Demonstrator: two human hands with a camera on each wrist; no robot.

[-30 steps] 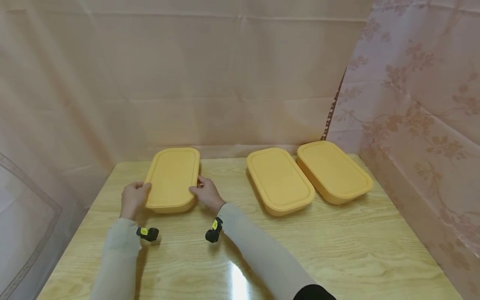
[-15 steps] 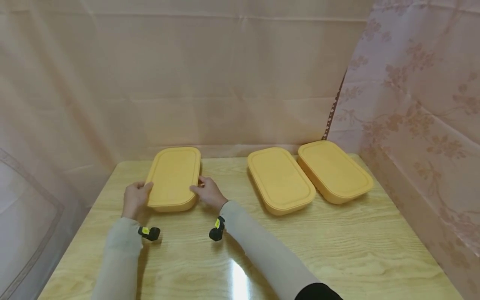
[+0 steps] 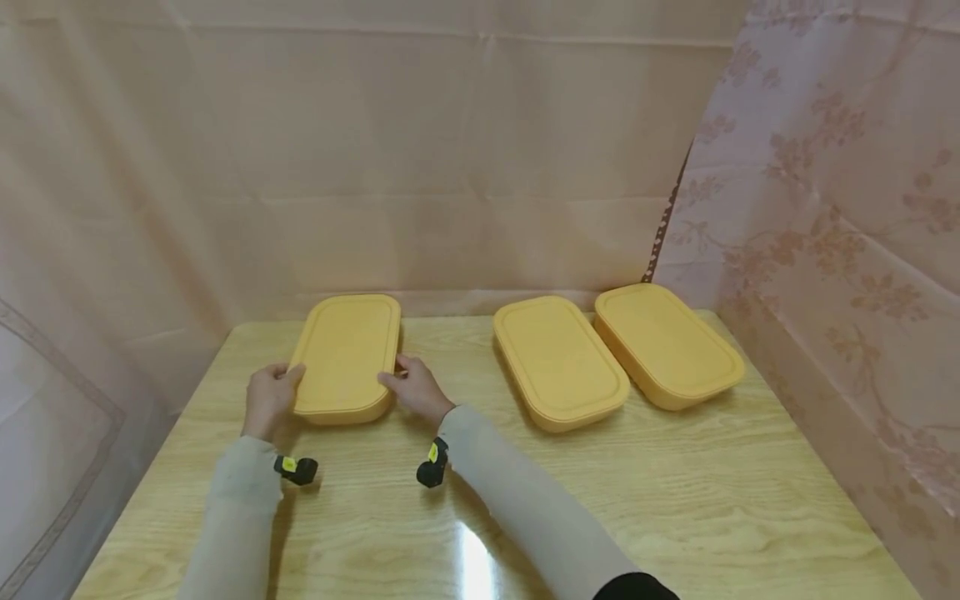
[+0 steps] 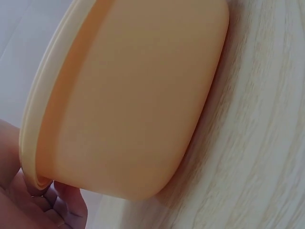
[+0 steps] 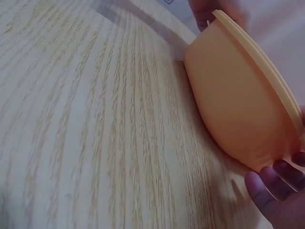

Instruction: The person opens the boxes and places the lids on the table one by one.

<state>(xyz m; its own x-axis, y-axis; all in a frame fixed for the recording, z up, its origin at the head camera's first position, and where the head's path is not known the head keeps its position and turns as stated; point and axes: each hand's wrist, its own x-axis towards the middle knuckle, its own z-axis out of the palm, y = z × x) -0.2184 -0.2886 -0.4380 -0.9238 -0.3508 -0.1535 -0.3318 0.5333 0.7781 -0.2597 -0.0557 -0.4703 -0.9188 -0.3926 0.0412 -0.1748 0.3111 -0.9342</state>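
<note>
One yellow lidded box (image 3: 348, 354) is lying near the far left corner of the wood-grain worktop (image 3: 675, 492), with a person's hand on either side of it. The left hand (image 3: 268, 398) is pinching its left side toward the near end, the thumb lying on top and the fingers curling beneath the overhanging rim (image 4: 44, 95). The right hand (image 3: 420, 388) is pinching the opposite side, its thumb reaching onto the lid's edge and its fingers bending against the wall below. A second box (image 3: 561, 362) is sitting by the far edge, to the right of its midpoint and well apart from the held one. A third box (image 3: 670, 343) is resting just beside it, nearer the far right corner. On the wrists, a left black device (image 3: 297, 469) and a right black device (image 3: 432, 463) are each showing a bright yellow label, any print being too small to read. Pale sleeves (image 3: 525, 500) are stretching in over the near edge. A beige cloth (image 3: 360, 150) is hanging behind the far edge, and a floral cloth (image 3: 847, 208) is hanging beyond the right edge
</note>
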